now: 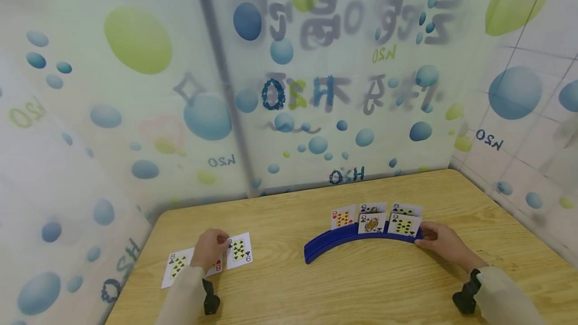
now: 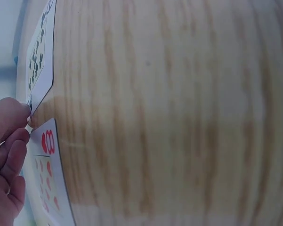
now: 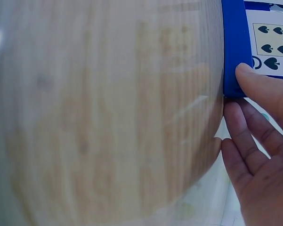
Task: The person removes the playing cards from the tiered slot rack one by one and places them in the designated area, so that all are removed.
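Observation:
At the left of the head view, my left hand (image 1: 211,250) pinches the near corner of a black-suited playing card (image 1: 239,251), a nine of clubs, with thumb and fingertip (image 2: 22,111). Under that hand lies an eight of hearts (image 2: 48,176), partly covered in the head view. Farther left is an eight of clubs (image 1: 177,265). My right hand (image 1: 440,245) grips the right end of a curved blue card holder (image 1: 325,246), thumb on its front face and fingers behind. Beside the thumb stands a nine of spades (image 3: 275,42) in the holder.
More cards stand in the holder: a nine of hearts (image 1: 343,217), a face card (image 1: 372,224) in front, and two partly hidden cards behind. The wooden table (image 1: 271,295) meets a patterned curtain (image 1: 289,154) at its back edge.

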`<state>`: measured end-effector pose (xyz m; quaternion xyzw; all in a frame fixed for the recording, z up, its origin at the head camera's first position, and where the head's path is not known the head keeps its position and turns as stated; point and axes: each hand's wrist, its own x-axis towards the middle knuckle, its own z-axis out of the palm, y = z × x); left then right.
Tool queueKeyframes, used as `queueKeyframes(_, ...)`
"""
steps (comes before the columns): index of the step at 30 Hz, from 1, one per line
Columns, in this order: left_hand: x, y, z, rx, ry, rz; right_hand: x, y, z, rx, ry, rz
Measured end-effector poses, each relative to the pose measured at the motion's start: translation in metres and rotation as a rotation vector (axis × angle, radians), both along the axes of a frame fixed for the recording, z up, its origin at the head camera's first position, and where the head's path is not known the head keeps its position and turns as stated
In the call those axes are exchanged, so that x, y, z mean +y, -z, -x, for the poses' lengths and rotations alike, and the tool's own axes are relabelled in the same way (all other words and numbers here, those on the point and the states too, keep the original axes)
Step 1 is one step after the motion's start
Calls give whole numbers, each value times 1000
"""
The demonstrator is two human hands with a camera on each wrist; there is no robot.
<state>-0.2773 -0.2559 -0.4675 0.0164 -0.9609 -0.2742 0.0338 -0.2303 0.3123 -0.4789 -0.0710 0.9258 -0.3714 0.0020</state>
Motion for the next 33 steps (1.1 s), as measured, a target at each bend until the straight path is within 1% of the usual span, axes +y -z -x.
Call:
queueKeyframes(5, 0, 1, 0, 15, 0, 8, 0, 0, 0, 2, -6, 1)
queueKeyframes(9, 0, 0, -2, 29, -8, 5, -1, -1, 0, 6, -9, 3)
queueKeyframes(14, 2, -3, -5, 52, -24, -42, -3, -4, -2, 12, -8, -4)
queueKeyframes(18, 10, -9, -4, 82, -11, -93, -3, -6, -3, 17, -1, -14)
queueKeyframes(22, 24, -18, -5, 142, 53, -139, -3, -6, -3, 25, -3, -20)
queueKeyframes(27, 47, -28, -8, 217, 145, -199, -2, -4, -2, 25, -7, -16)
queueKeyframes(33, 78, -38, -11, 275, 236, -256, -2, -3, -1, 25, -10, -10)
